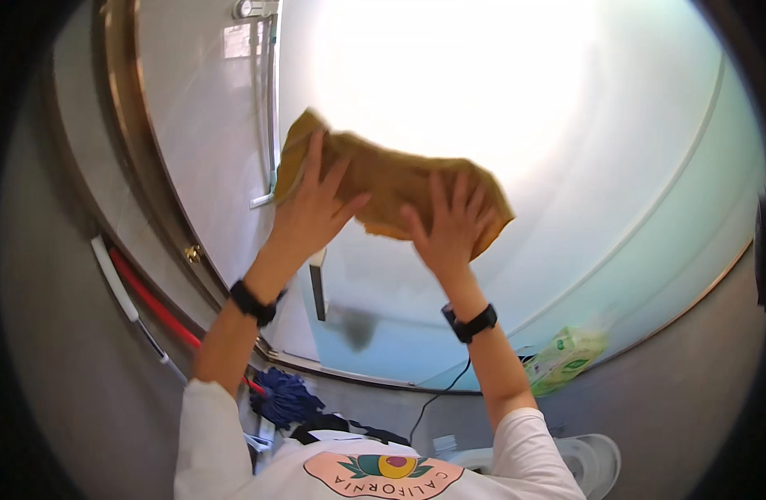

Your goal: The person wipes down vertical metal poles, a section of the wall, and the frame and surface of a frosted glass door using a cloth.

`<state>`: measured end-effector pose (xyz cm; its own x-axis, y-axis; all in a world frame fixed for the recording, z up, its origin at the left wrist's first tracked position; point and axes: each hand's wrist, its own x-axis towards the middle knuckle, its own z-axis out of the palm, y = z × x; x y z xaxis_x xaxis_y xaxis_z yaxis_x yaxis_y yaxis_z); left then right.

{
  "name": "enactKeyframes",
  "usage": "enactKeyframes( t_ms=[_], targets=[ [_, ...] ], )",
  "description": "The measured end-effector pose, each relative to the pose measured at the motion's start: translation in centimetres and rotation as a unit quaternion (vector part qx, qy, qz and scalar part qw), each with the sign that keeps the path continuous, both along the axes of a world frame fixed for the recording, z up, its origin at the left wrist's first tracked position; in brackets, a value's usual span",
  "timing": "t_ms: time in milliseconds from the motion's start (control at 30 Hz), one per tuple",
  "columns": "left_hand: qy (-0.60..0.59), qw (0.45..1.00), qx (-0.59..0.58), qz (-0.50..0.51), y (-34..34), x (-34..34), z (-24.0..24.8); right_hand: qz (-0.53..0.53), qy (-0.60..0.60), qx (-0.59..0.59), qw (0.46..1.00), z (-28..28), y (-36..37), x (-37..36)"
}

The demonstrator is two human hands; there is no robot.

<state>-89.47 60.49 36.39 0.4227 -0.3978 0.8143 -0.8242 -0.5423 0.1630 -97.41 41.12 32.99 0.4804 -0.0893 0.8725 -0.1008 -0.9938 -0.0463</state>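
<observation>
A mustard-yellow cloth [374, 185], darker in its middle, is spread in front of a pale, brightly lit glass panel. My left hand [314, 200] lies flat on its left part, fingers stretched out and apart. On the right part rests my right hand [451, 223], also open with its fingers spread. Both palms face the panel, so the cloth sits between them and the glass. Whether it touches the glass all over is hidden. Each wrist wears a black band.
The glass panel [449, 292] curves away at the right. A door frame with a brass-coloured knob [193, 253] stands left, near a red pole [154, 298] and a blue mop head [284, 398]. At lower right are a green-and-white package [566, 360], a black cable [437, 404] and a white basin [603, 462].
</observation>
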Motion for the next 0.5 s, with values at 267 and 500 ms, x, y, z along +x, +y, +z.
enactKeyframes(
  t_ms=[267, 500],
  targets=[
    [-0.242, 0.964, -0.106, 0.008, -10.7, -0.2, 10.5, -0.026, -0.155, -0.147, 0.977, 12.9, -10.3, -3.1],
    [-0.273, 0.957, -0.090, 0.030, -14.5, -1.7, 14.8, -0.151, -0.081, -0.278, 0.945, 21.3, -15.3, -6.7]
  ],
)
